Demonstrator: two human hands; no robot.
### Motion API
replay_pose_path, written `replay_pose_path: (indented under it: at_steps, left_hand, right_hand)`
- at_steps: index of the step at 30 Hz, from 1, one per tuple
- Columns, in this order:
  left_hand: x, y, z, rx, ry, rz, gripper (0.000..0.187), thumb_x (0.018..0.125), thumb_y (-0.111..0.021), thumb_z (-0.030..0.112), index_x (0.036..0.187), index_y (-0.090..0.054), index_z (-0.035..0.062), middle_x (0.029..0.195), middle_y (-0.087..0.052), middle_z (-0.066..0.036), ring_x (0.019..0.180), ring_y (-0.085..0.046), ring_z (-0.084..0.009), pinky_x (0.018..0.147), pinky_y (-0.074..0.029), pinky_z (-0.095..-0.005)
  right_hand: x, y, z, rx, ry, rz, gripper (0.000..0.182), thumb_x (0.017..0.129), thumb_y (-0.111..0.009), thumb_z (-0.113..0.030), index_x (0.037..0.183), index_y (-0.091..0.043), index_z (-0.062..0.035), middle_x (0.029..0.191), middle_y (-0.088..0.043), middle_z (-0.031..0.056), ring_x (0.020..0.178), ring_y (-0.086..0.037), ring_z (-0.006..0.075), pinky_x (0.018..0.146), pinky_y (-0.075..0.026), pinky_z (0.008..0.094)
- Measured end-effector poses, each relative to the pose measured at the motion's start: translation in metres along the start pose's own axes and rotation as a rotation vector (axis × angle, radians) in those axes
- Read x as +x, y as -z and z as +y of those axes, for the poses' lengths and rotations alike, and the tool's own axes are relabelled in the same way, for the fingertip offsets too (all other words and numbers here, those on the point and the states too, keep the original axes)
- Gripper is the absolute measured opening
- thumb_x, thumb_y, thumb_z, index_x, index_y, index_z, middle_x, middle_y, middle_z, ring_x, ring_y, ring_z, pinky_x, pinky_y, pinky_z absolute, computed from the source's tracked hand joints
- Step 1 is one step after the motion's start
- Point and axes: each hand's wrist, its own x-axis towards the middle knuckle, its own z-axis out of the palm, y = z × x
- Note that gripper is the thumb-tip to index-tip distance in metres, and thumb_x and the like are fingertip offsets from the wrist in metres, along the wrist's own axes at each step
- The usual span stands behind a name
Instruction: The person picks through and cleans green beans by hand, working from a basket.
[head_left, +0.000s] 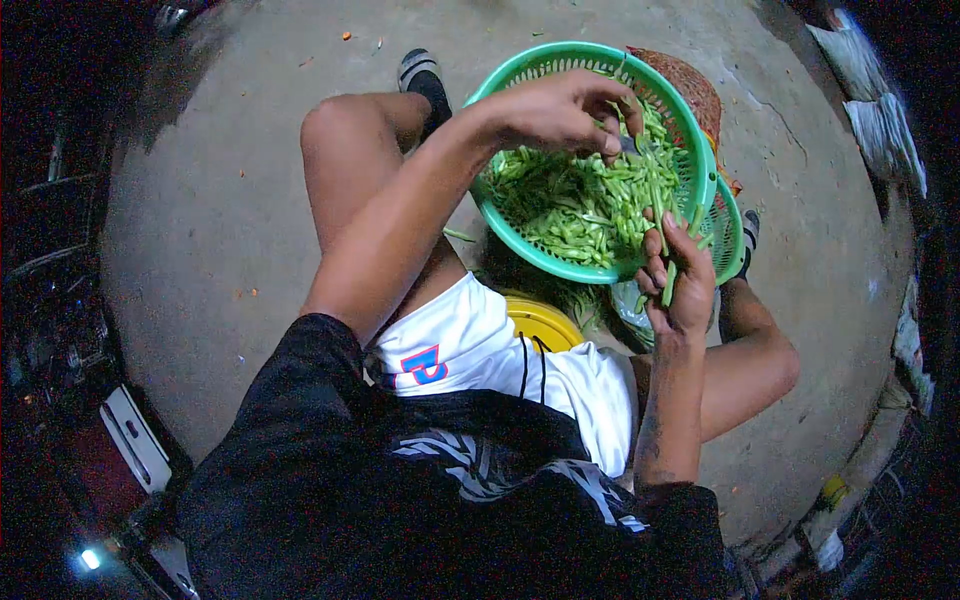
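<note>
My left hand point(572, 112) is closed above the basket, with a small grey blade point(629, 146) showing at its thumb and fingertips; most of that knife is hidden. Palm up at the basket's near right rim, my right hand point(682, 275) has its fingers curled round a few long green beans point(669, 284), whose ends stick out on both sides. A green plastic basket point(522, 262) holds a heap of cut green bean pieces point(590, 215) beneath both hands. The blade is close to the upper ends of the held beans.
Under the large basket, a second green basket point(734, 232) shows at the right. A reddish mesh sack point(690, 82) lies behind. Between my legs are a yellow round lid or stool point(545, 322) and a clear plastic bag point(632, 308). White sacks point(885, 130) line the right wall.
</note>
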Motion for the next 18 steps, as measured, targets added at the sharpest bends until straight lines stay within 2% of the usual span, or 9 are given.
replay_pose_path:
  at_steps: [2,4,6,8,9,12,15,18]
  left_hand:
    - [-0.004,-0.007,0.014,0.105,0.092,-0.008,0.04,0.087,-0.074,0.008,0.124,-0.06,0.0029,0.087,-0.069,-0.002,0.084,-0.063,-0.0113,0.074,-0.049,-0.0274]
    - [-0.004,-0.029,0.005,-0.029,0.082,-0.092,0.046,0.087,-0.073,0.007,0.13,-0.057,0.0048,0.091,-0.07,-0.004,0.086,-0.064,-0.0123,0.077,-0.048,-0.0277]
    - [-0.003,-0.029,0.003,0.048,0.035,-0.086,0.044,0.087,-0.073,0.006,0.129,-0.058,0.0048,0.09,-0.069,-0.004,0.088,-0.064,-0.0125,0.077,-0.048,-0.0278]
    - [0.002,-0.011,-0.002,0.134,-0.077,-0.026,0.04,0.087,-0.072,0.006,0.126,-0.06,0.0036,0.089,-0.068,-0.004,0.091,-0.065,-0.0131,0.076,-0.049,-0.028]
    - [0.0,-0.006,0.002,-0.015,0.005,0.01,0.038,0.087,-0.072,0.006,0.123,-0.061,0.0024,0.088,-0.067,-0.003,0.089,-0.064,-0.013,0.076,-0.048,-0.028]
    - [-0.005,-0.013,0.011,0.05,0.105,-0.034,0.038,0.087,-0.074,0.007,0.123,-0.061,0.0017,0.089,-0.068,-0.004,0.089,-0.064,-0.0126,0.079,-0.049,-0.0286]
    - [-0.001,-0.028,0.002,0.082,0.038,-0.087,0.04,0.087,-0.074,0.007,0.124,-0.059,0.0016,0.091,-0.07,-0.005,0.088,-0.064,-0.0118,0.079,-0.048,-0.0297]
    - [-0.003,-0.017,0.006,0.038,0.069,-0.071,0.041,0.087,-0.074,0.007,0.124,-0.058,0.0018,0.091,-0.07,-0.006,0.086,-0.064,-0.0119,0.079,-0.047,-0.0295]
  right_hand:
    - [0.002,-0.001,0.001,-0.003,-0.013,0.037,0.022,0.098,-0.065,-0.025,0.104,-0.063,-0.0034,0.073,-0.063,0.0017,0.042,-0.04,0.0038,0.039,-0.031,0.0194]
    - [0.005,-0.002,0.007,0.032,0.018,0.067,0.025,0.098,-0.065,-0.025,0.107,-0.064,-0.0016,0.073,-0.063,0.0013,0.042,-0.039,0.0037,0.039,-0.03,0.0194]
    - [0.004,-0.001,0.009,0.058,0.033,0.099,0.028,0.098,-0.065,-0.025,0.11,-0.065,0.0002,0.072,-0.063,0.0009,0.042,-0.039,0.0036,0.039,-0.03,0.0194]
    - [0.003,0.0,0.004,-0.007,0.019,0.03,0.029,0.098,-0.064,-0.025,0.113,-0.064,0.0008,0.072,-0.063,0.001,0.042,-0.039,0.0034,0.039,-0.03,0.0193]
    - [0.002,0.0,0.003,-0.008,0.012,0.026,0.029,0.098,-0.064,-0.024,0.112,-0.064,0.0006,0.073,-0.063,0.0013,0.042,-0.039,0.0034,0.038,-0.03,0.0192]
    - [0.002,-0.005,0.001,0.004,0.007,0.033,0.026,0.099,-0.064,-0.024,0.11,-0.064,-0.001,0.074,-0.064,0.0018,0.043,-0.04,0.0034,0.039,-0.03,0.0191]
    - [0.008,-0.001,0.007,0.077,0.045,0.051,0.022,0.099,-0.064,-0.024,0.107,-0.064,-0.0029,0.076,-0.066,0.0023,0.044,-0.042,0.0032,0.039,-0.03,0.0194]
    - [0.006,0.0,0.005,0.068,0.009,0.025,0.02,0.098,-0.064,-0.023,0.104,-0.064,-0.004,0.078,-0.067,0.0027,0.044,-0.042,0.0033,0.039,-0.031,0.0198]
